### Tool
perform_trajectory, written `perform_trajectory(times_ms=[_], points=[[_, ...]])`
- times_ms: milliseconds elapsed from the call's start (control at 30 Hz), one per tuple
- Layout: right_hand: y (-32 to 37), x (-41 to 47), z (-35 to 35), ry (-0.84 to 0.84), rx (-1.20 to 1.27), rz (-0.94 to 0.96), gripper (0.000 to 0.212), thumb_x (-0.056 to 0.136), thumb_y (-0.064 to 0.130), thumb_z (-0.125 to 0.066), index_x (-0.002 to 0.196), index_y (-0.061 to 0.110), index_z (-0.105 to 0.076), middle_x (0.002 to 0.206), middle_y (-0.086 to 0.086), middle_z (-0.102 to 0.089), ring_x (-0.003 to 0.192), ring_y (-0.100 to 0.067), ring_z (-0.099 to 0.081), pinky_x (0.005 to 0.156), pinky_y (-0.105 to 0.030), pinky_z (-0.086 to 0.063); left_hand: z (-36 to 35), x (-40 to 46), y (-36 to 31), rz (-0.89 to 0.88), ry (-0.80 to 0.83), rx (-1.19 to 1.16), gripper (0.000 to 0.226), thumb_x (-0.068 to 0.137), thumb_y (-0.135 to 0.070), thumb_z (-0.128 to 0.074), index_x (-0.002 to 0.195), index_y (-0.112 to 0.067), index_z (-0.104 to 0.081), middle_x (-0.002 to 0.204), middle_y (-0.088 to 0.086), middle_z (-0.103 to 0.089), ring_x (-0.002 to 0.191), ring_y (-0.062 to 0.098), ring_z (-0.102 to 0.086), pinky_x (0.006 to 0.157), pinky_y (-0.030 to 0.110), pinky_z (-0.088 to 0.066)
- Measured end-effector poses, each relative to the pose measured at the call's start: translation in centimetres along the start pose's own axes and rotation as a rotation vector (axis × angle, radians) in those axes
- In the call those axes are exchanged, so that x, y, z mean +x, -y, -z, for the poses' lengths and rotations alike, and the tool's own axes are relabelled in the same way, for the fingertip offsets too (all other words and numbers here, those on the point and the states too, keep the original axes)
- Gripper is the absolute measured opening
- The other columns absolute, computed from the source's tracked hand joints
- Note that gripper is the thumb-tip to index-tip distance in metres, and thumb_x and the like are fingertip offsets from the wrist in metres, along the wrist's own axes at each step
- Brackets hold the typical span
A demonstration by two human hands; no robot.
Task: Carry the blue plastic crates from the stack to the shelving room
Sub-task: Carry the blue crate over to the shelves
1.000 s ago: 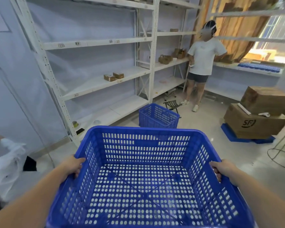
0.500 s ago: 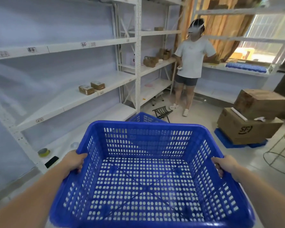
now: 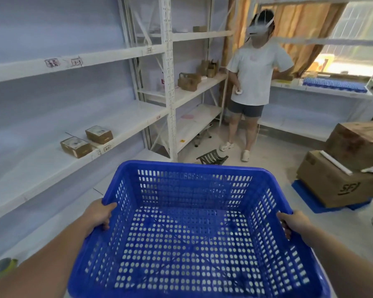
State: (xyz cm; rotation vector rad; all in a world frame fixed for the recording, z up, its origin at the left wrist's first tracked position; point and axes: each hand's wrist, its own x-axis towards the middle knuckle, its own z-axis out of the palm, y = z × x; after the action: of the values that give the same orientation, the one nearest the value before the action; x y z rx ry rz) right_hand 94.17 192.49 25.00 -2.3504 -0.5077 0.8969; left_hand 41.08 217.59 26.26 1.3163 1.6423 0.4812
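An empty blue plastic crate [image 3: 194, 239] with perforated walls and floor fills the lower middle of the head view, held level in front of me. My left hand [image 3: 99, 214] grips its left rim, fingers curled over the edge. On the opposite rim my right hand [image 3: 294, 222] holds on the same way. The second blue crate that stood on the floor ahead is hidden behind the one I carry.
White metal shelving [image 3: 168, 87] runs along the left, with two small boxes [image 3: 86, 139] on a shelf. A person [image 3: 253, 82] in a white shirt stands ahead. Stacked cardboard boxes [image 3: 342, 168] on a blue pallet sit at right. A small dark stool [image 3: 212, 157] lies on the floor.
I have walked forward into the room with the crate; the shelves and the person look nearer. The floor crate ahead has slipped out of sight behind the carried one.
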Motion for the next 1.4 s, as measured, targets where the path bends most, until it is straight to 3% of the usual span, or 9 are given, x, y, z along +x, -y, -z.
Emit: perform_trajectory(times_ms=[233,333,433,633,767,867,1033,1233,1400], points=[[10.2,9.5,-2.5,-0.068,0.041,-0.009,0.042,0.099,0.023,-0.059,0.065,0.002,-0.050,0.048,-0.017,-0.049,0.041,-0.027,-0.046,0.045,-0.030,-0.045,-0.8,13.6,-8.2,-0.050,-0.014,0.052,0.020,0.101,-0.024,-0.055,0.099,-0.004,-0.058,0.055,0.011,-0.050,0.046,0.025,-0.050,0.054,0.041,-0.054],[13.2,13.9,-4.2,-0.086,0.059,-0.062,0.043,0.097,0.028,-0.061,0.064,0.002,-0.053,0.047,-0.018,-0.054,0.043,-0.028,-0.051,0.059,-0.048,-0.054,-1.4,20.5,-11.8,-0.094,-0.019,0.117,0.022,0.101,-0.026,-0.056,0.088,-0.007,-0.057,0.057,0.010,-0.052,0.042,0.025,-0.049,0.057,0.044,-0.055],[15.6,18.2,-6.6,-0.119,0.117,-0.102,0.044,0.096,0.031,-0.062,0.063,0.003,-0.054,0.045,-0.015,-0.055,0.043,-0.028,-0.053,0.067,-0.052,-0.055,-2.0,28.1,-15.0,-0.133,0.017,0.164,0.026,0.101,-0.027,-0.055,0.083,-0.009,-0.055,0.055,0.009,-0.052,0.038,0.024,-0.049,0.060,0.048,-0.056],[20.4,23.8,-10.7,-0.242,0.348,-0.183,0.071,0.091,0.069,-0.041,0.059,0.006,-0.055,0.051,-0.018,-0.055,0.046,-0.029,-0.051,0.059,-0.040,-0.045,-4.6,41.4,-21.0,-0.195,0.117,0.287,0.030,0.102,-0.027,-0.054,0.079,-0.008,-0.055,0.055,0.011,-0.057,0.042,0.029,-0.059,0.060,0.040,-0.052],[21.4,27.1,-12.9,-0.305,0.397,-0.263,0.074,0.096,0.066,-0.034,0.059,0.005,-0.055,0.051,-0.018,-0.055,0.045,-0.029,-0.051,0.058,-0.042,-0.046,-7.8,48.8,-23.3,-0.173,0.201,0.310,0.041,0.101,-0.044,-0.051,0.084,-0.007,-0.054,0.058,0.013,-0.056,0.045,0.030,-0.058,0.056,0.037,-0.049],[21.8,30.4,-14.8,-0.328,0.348,-0.324,0.081,0.097,0.067,-0.029,0.055,0.003,-0.056,0.047,-0.018,-0.058,0.048,-0.031,-0.056,0.060,-0.042,-0.047,-11.4,54.5,-24.7,-0.055,0.222,0.231,0.062,0.097,-0.065,-0.036,0.084,-0.008,-0.057,0.064,0.014,-0.056,0.046,0.026,-0.052,0.054,0.037,-0.047],[20.9,37.6,-18.4,-0.310,0.376,-0.397,0.081,0.097,0.068,-0.029,0.057,0.003,-0.058,0.048,-0.019,-0.059,0.047,-0.031,-0.057,0.063,-0.045,-0.049,-17.7,63.8,-24.7,0.059,0.215,0.241,0.070,0.100,-0.062,-0.028,0.097,0.000,-0.062,0.070,0.019,-0.059,0.050,0.025,-0.049,0.057,0.040,-0.044],[19.5,45.1,-22.5,-0.279,0.394,-0.518,0.075,0.101,0.059,-0.029,0.067,-0.001,-0.058,0.052,-0.019,-0.060,0.051,-0.029,-0.055,0.057,-0.037,-0.043,-24.4,72.6,-24.2,0.124,0.238,0.390,0.070,0.104,-0.056,-0.025,0.098,0.003,-0.062,0.076,0.022,-0.064,0.058,0.030,-0.055,0.062,0.043,-0.047],[17.5,49.8,-26.9,-0.284,0.395,-0.591,0.078,0.099,0.065,-0.027,0.070,0.001,-0.062,0.054,-0.018,-0.064,0.054,-0.031,-0.058,0.073,-0.046,-0.050,-28.3,77.7,-21.8,0.143,0.287,0.454,0.073,0.104,-0.056,-0.020,0.100,0.005,-0.060,0.075,0.020,-0.061,0.060,0.031,-0.054,0.060,0.037,-0.044]])
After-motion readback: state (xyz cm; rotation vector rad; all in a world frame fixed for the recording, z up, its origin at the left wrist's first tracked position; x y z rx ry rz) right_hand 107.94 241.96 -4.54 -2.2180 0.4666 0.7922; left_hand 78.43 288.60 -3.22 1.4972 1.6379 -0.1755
